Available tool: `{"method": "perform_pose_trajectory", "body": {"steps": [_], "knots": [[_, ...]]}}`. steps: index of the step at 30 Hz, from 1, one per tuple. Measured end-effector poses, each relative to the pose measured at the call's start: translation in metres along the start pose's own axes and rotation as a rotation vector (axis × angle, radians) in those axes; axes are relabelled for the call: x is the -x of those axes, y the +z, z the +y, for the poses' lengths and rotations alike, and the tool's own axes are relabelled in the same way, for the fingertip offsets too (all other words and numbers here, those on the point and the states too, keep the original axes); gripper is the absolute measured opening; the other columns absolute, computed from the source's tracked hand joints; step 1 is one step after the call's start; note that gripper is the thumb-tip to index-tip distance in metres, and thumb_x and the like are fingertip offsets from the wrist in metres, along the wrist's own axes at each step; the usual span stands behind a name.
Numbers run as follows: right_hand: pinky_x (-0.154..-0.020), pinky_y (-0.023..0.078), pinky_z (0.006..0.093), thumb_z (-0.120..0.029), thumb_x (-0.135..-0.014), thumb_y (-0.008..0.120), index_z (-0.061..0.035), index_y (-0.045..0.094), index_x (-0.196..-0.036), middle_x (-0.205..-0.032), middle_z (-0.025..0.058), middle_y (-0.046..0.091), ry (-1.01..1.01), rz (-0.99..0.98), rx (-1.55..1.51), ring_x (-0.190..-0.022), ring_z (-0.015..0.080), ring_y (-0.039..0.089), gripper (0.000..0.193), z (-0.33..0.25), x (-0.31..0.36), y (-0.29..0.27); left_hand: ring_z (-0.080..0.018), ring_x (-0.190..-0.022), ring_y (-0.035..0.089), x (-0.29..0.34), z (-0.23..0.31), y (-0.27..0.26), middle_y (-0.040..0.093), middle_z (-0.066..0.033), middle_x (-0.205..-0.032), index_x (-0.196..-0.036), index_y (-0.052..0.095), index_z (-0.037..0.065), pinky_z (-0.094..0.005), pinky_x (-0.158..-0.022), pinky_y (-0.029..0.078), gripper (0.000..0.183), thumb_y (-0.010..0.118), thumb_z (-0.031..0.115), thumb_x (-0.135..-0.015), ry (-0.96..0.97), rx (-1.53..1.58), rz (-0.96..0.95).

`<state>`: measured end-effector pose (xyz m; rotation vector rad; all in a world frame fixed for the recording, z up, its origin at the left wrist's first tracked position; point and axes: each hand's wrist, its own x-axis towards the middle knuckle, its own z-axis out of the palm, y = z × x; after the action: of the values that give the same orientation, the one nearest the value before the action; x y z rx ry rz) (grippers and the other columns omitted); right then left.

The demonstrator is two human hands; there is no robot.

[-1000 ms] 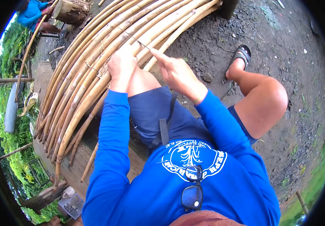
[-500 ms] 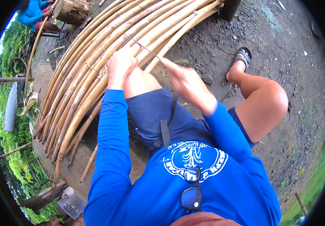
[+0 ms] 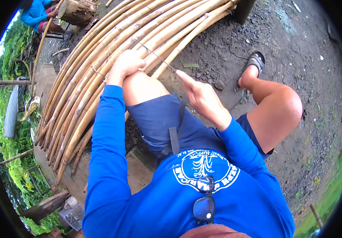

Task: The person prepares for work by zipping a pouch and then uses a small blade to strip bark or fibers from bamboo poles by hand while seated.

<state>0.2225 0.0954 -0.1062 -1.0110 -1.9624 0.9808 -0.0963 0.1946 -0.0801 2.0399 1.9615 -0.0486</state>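
Note:
My left hand (image 3: 127, 65) is curled over a bamboo pole (image 3: 82, 127) at the near side of a row of long pale poles, just above my bent knee; its fingertips are hidden. My right hand (image 3: 202, 93) is closed, index finger stretched forward, on the near end of a long, thin dark tool (image 3: 157, 54). That tool slants up and left, its far end over the poles. Seen this narrow, I cannot tell whether it is a blade or a rod. Small ties (image 3: 95, 71) cross the poles left of my left hand.
Dark gravelly ground (image 3: 290, 51) lies to the right, with my sandalled foot (image 3: 254, 63) on it. A dark post (image 3: 243, 11) stands by the poles' far end. At the upper left, another person (image 3: 38, 16) holds a pole beside a log (image 3: 77, 11).
My right hand has drawn back a little, down and to the right, with the thin dark tool. My left hand and forearm have shifted slightly left, still at the poles.

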Motion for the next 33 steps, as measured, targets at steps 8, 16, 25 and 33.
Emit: {"method": "perform_pose_trajectory", "body": {"steps": [8,16,25,33], "knots": [[-0.078,0.059,0.0531,-0.01,-0.104,0.058,-0.0091,0.058,-0.152,-0.095,0.033,0.07,-0.088,-0.021,0.058,-0.087,0.0488,0.073,0.049,0.025,-0.067,0.02,-0.0165,-0.061,0.061,-0.017,-0.002,0.0,0.066,-0.0099,-0.066,-0.069,0.07,0.0,-0.0363,-0.058,0.048,0.019,0.073,0.018,-0.075,-0.195,0.556,-0.294],[-0.077,0.059,0.0507,-0.006,-0.104,0.055,-0.0079,0.059,-0.152,-0.101,0.0327,0.072,-0.019,-0.052,0.075,-0.087,0.0471,0.074,0.048,0.017,-0.077,0.023,-0.0126,-0.058,0.054,-0.021,-0.009,-0.004,0.059,-0.0024,-0.066,-0.073,0.069,0.004,-0.0319,-0.053,0.045,0.012,0.073,0.01,-0.082,-0.24,0.845,-0.444],[-0.072,0.058,0.0517,-0.009,-0.104,0.058,-0.009,0.058,-0.151,-0.091,0.0325,0.068,0.095,-0.079,-0.012,-0.082,0.0486,0.072,0.048,0.001,-0.023,0.004,-0.0136,-0.061,0.055,-0.023,-0.037,-0.004,0.059,-0.0029,-0.069,-0.077,0.069,0.005,-0.0313,-0.057,0.047,0.016,0.072,0.017,-0.086,-0.217,0.919,-0.592],[-0.075,0.058,0.0559,-0.008,-0.102,0.054,-0.0113,0.057,-0.154,-0.092,0.0306,0.072,0.047,-0.042,0.034,-0.084,0.0478,0.073,0.052,0.006,-0.051,0.017,-0.0126,-0.061,0.053,-0.038,-0.036,0.003,0.057,-0.0007,-0.07,-0.077,0.063,0.011,-0.0305,-0.058,0.046,0.014,0.071,0.016,-0.088,-0.204,1.004,-0.625]]}}
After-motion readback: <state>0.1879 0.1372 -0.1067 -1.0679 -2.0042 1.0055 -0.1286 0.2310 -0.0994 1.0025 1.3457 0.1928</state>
